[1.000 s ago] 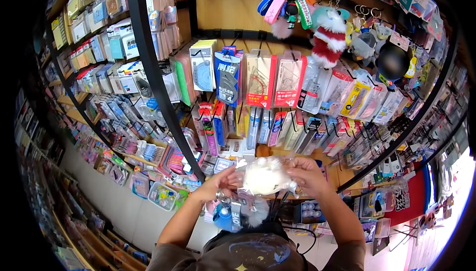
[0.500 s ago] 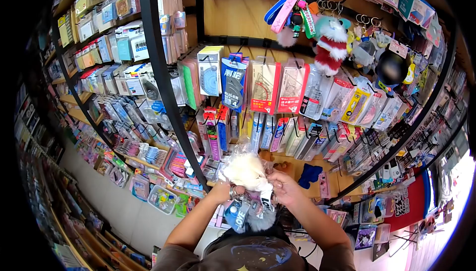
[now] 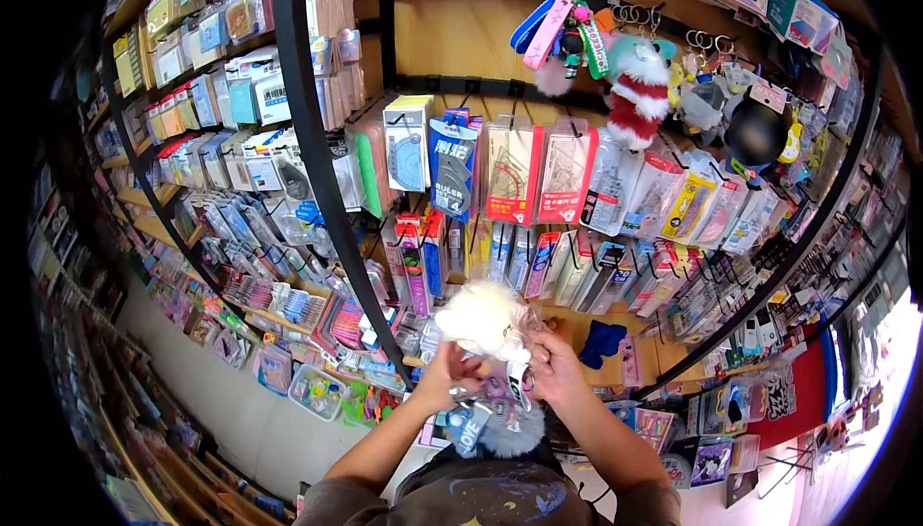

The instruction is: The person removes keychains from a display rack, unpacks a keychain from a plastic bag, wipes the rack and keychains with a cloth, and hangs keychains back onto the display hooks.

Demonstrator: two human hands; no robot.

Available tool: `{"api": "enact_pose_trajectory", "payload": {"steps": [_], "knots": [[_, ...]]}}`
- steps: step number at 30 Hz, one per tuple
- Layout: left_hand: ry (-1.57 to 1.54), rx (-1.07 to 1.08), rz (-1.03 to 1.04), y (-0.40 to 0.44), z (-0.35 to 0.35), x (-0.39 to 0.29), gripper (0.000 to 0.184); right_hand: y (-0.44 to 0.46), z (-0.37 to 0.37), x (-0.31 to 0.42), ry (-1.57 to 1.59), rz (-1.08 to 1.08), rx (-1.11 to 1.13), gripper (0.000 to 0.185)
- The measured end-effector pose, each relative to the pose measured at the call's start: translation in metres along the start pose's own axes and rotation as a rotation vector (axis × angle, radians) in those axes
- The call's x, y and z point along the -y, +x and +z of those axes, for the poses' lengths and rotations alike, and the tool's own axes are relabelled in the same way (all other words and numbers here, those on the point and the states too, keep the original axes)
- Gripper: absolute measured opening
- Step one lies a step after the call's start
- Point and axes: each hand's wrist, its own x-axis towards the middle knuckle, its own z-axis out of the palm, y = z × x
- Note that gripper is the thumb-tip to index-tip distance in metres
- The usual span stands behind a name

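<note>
Both my hands are raised in front of my body. Between them is a cream fluffy plush keychain [image 3: 477, 318] with a short black-and-white lettered strap [image 3: 517, 380]. My right hand [image 3: 555, 364] pinches it at its right side, near the top of the strap. Curled fingers of my left hand [image 3: 445, 374] lie under the plush's left side, with metal rings by them. From these rings hang a blue charm with a lettered strap [image 3: 469, 430] and a grey fluffy pompom [image 3: 515, 433]. Exactly where the left fingertips grip is partly hidden.
Packaged ruler sets [image 3: 454, 166] hang on the rack ahead. More keychains hang upper right, including a red-and-white plush [image 3: 639, 93]. A black upright post [image 3: 332, 170] stands left of my hands. A clear bin [image 3: 317, 391] is at lower left, near the floor.
My left hand has risen toward the plush and its fingers have shifted. The cream plush has turned slightly, and the clear wrapping above it no longer shows. The hanging charms have swung a little.
</note>
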Motion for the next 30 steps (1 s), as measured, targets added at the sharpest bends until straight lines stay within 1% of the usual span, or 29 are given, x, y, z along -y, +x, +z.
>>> {"api": "enact_pose_trajectory", "payload": {"steps": [1,4,5,7,10,11,12,14,15,18,20,21,24,25,28,30], "knots": [[0.025,0.023,-0.038,0.001,-0.008,-0.009,0.103,-0.004,0.004,0.006,-0.066,-0.052,-0.055,0.007],[0.054,-0.035,0.135,0.005,0.0,-0.043,0.107,-0.007,0.002,0.018,-0.21,-0.105,-0.06,0.009],[0.021,-0.017,0.118,0.009,-0.003,-0.047,0.105,-0.009,-0.001,0.022,-0.234,-0.104,0.044,0.012],[-0.044,0.017,0.085,0.014,-0.012,-0.048,0.1,-0.012,0.008,0.026,-0.343,-0.067,0.072,0.013],[0.156,-0.007,-0.151,0.018,-0.022,-0.039,0.086,-0.007,0.017,0.022,-0.446,0.036,0.162,0.011],[0.209,-0.05,-0.234,0.015,-0.018,-0.032,0.07,-0.005,0.02,0.02,-0.471,0.076,0.2,0.011],[0.189,0.036,-0.153,0.017,-0.011,-0.027,0.062,-0.004,0.023,0.019,-0.505,0.087,0.204,0.011],[0.15,0.003,-0.101,0.016,-0.002,-0.026,0.061,-0.004,0.029,0.018,-0.573,0.107,0.21,0.012],[0.169,-0.027,-0.115,0.016,-0.002,-0.026,0.06,-0.003,0.028,0.018,-0.604,0.098,0.222,0.009],[0.186,-0.12,-0.15,0.013,-0.004,-0.026,0.059,-0.007,0.033,0.025,-0.583,0.129,0.249,0.005],[0.15,-0.183,-0.157,0.013,-0.006,-0.029,0.059,-0.01,0.035,0.027,-0.49,0.093,0.239,0.008],[0.169,-0.193,-0.127,0.014,-0.005,-0.032,0.058,-0.01,0.036,0.029,-0.443,0.074,0.235,0.01],[0.104,-0.218,-0.085,0.012,-0.004,-0.041,0.058,-0.011,0.035,0.04,-0.39,0.043,0.343,0.017],[0.07,-0.241,-0.067,0.011,0.0,-0.047,0.057,-0.01,0.03,0.044,-0.369,0.032,0.372,0.023],[0.015,-0.19,-0.075,0.011,-0.009,-0.049,0.057,-0.016,0.031,0.05,-0.346,-0.033,0.319,0.02],[0.041,-0.174,-0.071,0.011,-0.009,-0.051,0.056,-0.016,0.028,0.05,-0.375,-0.042,0.26,0.018]]}}
